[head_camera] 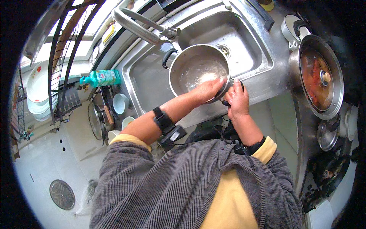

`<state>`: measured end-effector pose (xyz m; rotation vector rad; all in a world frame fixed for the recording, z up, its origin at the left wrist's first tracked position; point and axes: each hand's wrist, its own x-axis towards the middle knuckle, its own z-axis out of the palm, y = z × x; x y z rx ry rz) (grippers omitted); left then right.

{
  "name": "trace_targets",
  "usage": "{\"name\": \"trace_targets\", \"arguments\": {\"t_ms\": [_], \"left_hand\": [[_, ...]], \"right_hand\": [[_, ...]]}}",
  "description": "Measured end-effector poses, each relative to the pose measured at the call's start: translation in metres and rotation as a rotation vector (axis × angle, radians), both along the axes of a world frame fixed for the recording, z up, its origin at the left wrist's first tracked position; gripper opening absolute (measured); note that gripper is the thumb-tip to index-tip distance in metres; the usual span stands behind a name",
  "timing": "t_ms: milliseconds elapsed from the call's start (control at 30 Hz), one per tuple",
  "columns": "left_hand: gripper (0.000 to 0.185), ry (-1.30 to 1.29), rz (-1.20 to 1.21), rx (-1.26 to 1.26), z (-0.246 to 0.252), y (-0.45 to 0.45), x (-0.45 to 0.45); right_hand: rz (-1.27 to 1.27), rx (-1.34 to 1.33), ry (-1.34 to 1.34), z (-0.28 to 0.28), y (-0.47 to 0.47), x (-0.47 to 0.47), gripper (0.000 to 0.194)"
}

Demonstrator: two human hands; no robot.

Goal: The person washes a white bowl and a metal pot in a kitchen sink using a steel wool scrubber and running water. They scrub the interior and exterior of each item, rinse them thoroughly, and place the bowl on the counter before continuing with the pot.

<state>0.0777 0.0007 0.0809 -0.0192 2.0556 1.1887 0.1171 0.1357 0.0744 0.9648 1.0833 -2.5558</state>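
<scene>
A two-handled metal pot (194, 58) is held tilted over the double-basin stainless steel sink (248, 61), above the divider area. Shallow water (200, 73) glints and ripples at its bottom. My left hand (210, 89) reaches over the near rim, fingers down against the inner wall; the fingertips are partly hidden, and I cannot tell whether they hold anything. On the near side, my right hand (238, 98) grips the pot's black near handle (226, 103). The opposite black handle (166, 59) points toward the faucet (137, 27).
Teal pump bottle (104, 78) and light blue bowl (120, 103) stand left of the sink. Rightward are a large lidded pan (317, 83) with reddish food and a small white pot (290, 27). A black rack (64, 57) with plates (38, 83) rises at far left.
</scene>
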Motion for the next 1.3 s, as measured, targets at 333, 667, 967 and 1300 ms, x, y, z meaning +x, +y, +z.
{"name": "trace_targets", "arguments": {"t_ms": [333, 667, 967, 1300], "left_hand": [[0.029, 0.448, -1.149, -0.937, 0.037, -0.105, -0.014], [0.040, 1.292, -1.331, -1.140, 0.013, -0.105, -0.085], [0.041, 1.073, -1.383, -1.210, -0.014, -0.086, -0.073], [0.037, 0.501, -1.353, -1.181, -0.017, -0.083, -0.048]], "right_hand": [[0.020, 0.004, 0.040, 0.002, 0.008, -0.001, 0.030], [0.051, -0.035, 0.070, -0.001, 0.009, 0.003, 0.028], [0.077, -0.039, 0.034, 0.003, 0.011, -0.001, 0.028], [0.015, -0.021, 0.060, 0.002, 0.007, 0.001, 0.030]]}}
